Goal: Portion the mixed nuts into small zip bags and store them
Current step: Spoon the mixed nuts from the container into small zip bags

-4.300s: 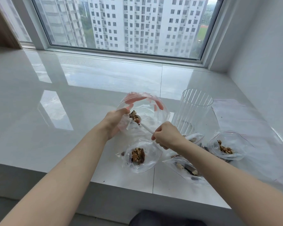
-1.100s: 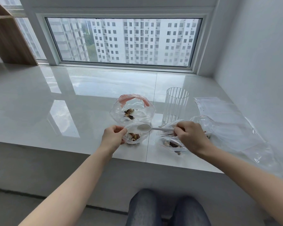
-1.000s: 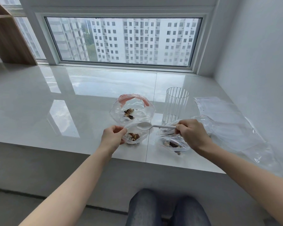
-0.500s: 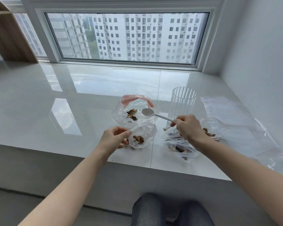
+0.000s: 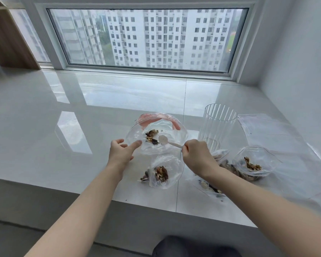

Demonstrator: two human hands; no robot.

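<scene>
1. Both arms are bare from the bottom edge of the view to the wrists; no sleeve shows on either.
2. The left hand is bare: no glove, ring or bracelet shows.
3. The right hand is bare too, and its wrist carries no watch or band.
4. No marks, tape or plasters show on either forearm.
5. The fingernails that show on the left hand look short and unpainted; those of the right hand cannot be made out.
6. At the bottom edge, between the arms, a knee shows in dark blue-grey cloth, perhaps jeans; too little shows to be sure.
</scene>
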